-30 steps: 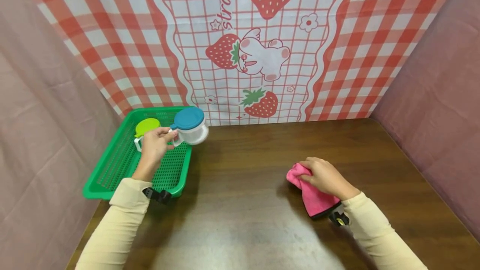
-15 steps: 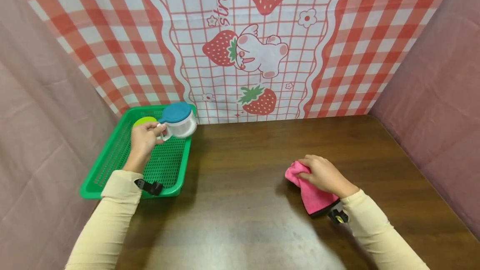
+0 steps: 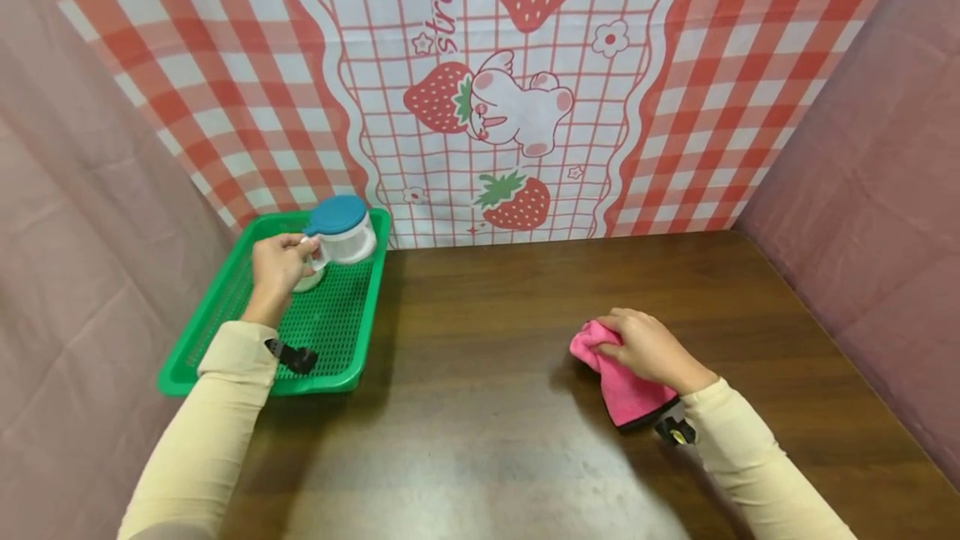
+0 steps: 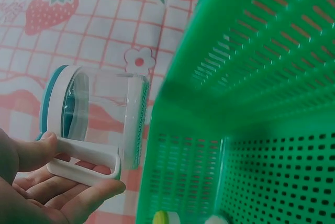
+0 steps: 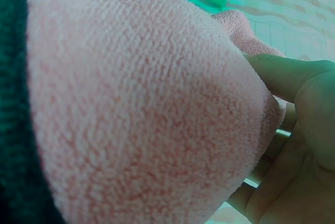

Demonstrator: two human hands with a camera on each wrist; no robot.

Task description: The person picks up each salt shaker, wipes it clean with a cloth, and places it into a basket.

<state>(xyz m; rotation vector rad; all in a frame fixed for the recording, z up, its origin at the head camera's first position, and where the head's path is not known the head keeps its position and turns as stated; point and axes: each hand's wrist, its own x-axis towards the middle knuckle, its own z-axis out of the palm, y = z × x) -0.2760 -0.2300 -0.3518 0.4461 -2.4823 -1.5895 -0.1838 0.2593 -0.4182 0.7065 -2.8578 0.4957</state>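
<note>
My left hand point(image 3: 274, 267) pinches the white handle of a clear seasoning jar point(image 3: 349, 247) with a blue lid point(image 3: 339, 214). In the head view the jar overlaps the far right corner of the green basket point(image 3: 330, 325); in the left wrist view it lies sideways beside the basket's rim. Inside the basket is a second jar point(image 3: 309, 281), mostly hidden behind that hand; its lime-green lid point(image 4: 161, 217) peeks in at the bottom of the left wrist view. Over on the right, my right hand point(image 3: 651, 350) grips a bunched pink cloth point(image 3: 633, 400) with a dark edge, close over the table.
The brown wooden table point(image 3: 480, 373) spreads between the two hands. A red-and-white checked strawberry curtain point(image 3: 517, 107) hangs along the back. Plain pinkish curtains point(image 3: 862, 215) close in both sides, the left one near the basket.
My left hand has carried the blue-lidded jar leftward and slightly back, from the basket's right edge to over its far corner. The right hand and the cloth have hardly moved.
</note>
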